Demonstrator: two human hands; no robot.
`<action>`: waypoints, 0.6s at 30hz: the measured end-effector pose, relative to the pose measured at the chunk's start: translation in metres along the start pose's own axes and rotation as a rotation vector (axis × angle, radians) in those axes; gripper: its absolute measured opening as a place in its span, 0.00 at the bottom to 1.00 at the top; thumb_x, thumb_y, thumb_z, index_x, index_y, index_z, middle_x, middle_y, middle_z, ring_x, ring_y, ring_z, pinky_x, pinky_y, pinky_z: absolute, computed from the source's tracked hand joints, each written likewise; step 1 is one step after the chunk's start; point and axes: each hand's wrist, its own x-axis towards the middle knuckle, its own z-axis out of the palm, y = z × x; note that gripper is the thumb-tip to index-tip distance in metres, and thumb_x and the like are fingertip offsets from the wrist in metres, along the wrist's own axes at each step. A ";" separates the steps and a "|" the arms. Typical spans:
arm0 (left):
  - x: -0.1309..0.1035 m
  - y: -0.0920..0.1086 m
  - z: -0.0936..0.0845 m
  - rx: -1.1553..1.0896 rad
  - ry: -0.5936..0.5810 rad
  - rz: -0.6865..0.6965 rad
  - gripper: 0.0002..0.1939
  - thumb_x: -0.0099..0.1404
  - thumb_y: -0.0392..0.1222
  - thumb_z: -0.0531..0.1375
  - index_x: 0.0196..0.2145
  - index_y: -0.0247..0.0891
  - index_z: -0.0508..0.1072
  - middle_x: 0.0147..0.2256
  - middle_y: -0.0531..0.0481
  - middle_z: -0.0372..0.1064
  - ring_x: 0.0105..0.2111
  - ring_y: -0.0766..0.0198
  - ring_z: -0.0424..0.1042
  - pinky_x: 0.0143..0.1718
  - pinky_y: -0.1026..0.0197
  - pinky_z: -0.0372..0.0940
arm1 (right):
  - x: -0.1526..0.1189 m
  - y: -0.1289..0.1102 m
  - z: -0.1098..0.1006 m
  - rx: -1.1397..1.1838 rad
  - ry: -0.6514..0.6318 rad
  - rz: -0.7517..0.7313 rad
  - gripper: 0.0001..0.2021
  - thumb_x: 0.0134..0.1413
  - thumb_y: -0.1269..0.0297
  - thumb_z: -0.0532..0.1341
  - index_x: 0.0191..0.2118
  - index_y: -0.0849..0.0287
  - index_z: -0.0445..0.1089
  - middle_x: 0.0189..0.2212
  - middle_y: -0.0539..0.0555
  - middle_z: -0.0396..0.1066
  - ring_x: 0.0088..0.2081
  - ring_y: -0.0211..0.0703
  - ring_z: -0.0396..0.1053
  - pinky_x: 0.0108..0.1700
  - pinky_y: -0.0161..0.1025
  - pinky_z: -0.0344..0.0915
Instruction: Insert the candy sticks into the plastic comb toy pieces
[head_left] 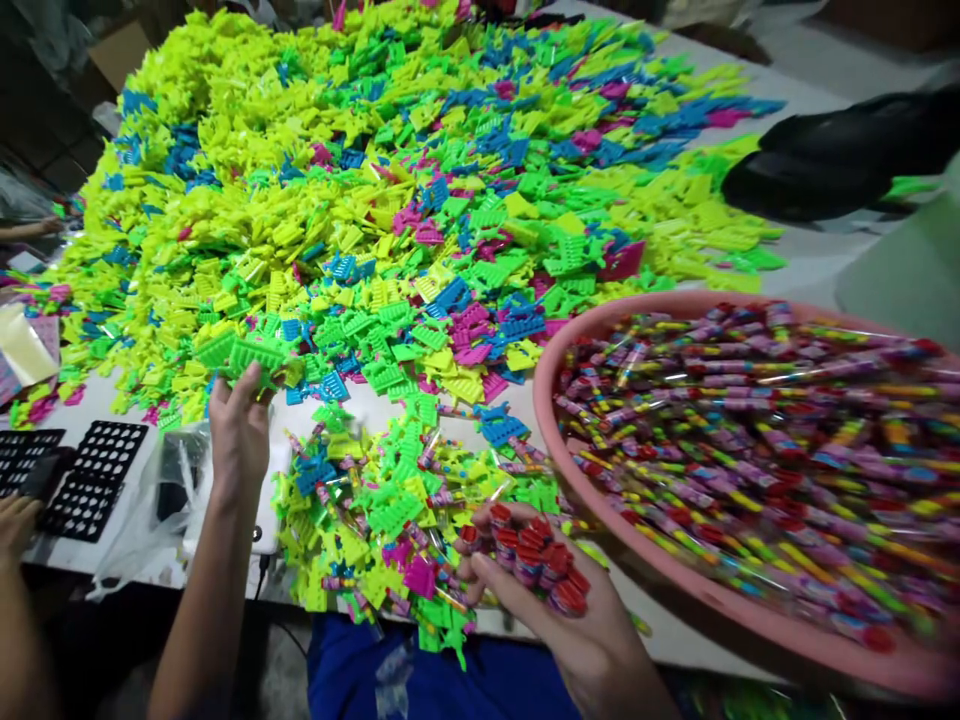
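My left hand [238, 430] reaches up at the left and pinches green plastic pieces [251, 352] at the near edge of a large pile of yellow, green, blue and pink pieces [300, 200]. Lower down, my right hand [555, 610] is curled around a bunch of red-capped tubes [536, 555], their red ends pointing up. Between my hands lies a smaller heap of mixed pieces and thin tubes [390, 490]. The right hand is beside this heap, just left of the pink basin's rim [551, 400].
Many wrapped tubes [750, 430] fill the basin at the right. Black perforated trays [94, 480] and a clear plastic bag [154, 510] lie at the left. Another person's hand [16, 525] is at the left edge. A dark object [832, 160] rests at the upper right.
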 end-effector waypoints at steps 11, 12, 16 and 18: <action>-0.153 0.015 -0.028 -0.063 -0.565 -0.193 0.21 0.55 0.57 0.81 0.33 0.43 0.79 0.31 0.48 0.71 0.35 0.51 0.78 0.34 0.54 0.73 | 0.007 -0.025 0.027 0.146 -0.215 -0.092 0.25 0.59 0.44 0.80 0.55 0.51 0.81 0.49 0.58 0.89 0.49 0.57 0.87 0.56 0.51 0.84; -0.158 0.013 -0.029 -0.071 -0.638 -0.236 0.19 0.57 0.56 0.80 0.33 0.43 0.80 0.31 0.47 0.72 0.36 0.50 0.78 0.35 0.54 0.74 | 0.005 -0.024 0.028 0.127 -0.182 -0.081 0.27 0.55 0.45 0.82 0.55 0.51 0.81 0.48 0.57 0.89 0.50 0.56 0.87 0.56 0.49 0.83; -0.167 0.001 -0.030 -0.117 -0.607 -0.361 0.21 0.59 0.59 0.79 0.36 0.42 0.82 0.39 0.42 0.80 0.44 0.45 0.81 0.44 0.49 0.77 | 0.003 -0.015 0.020 0.020 -0.100 -0.103 0.26 0.52 0.47 0.83 0.51 0.53 0.82 0.42 0.55 0.88 0.42 0.51 0.86 0.49 0.43 0.84; -0.171 -0.003 -0.028 -0.120 -0.463 -0.419 0.23 0.60 0.64 0.77 0.38 0.43 0.82 0.41 0.42 0.82 0.45 0.45 0.82 0.45 0.50 0.78 | 0.003 -0.011 0.014 -0.022 -0.031 -0.161 0.26 0.55 0.48 0.82 0.54 0.54 0.82 0.44 0.56 0.88 0.44 0.53 0.86 0.49 0.44 0.84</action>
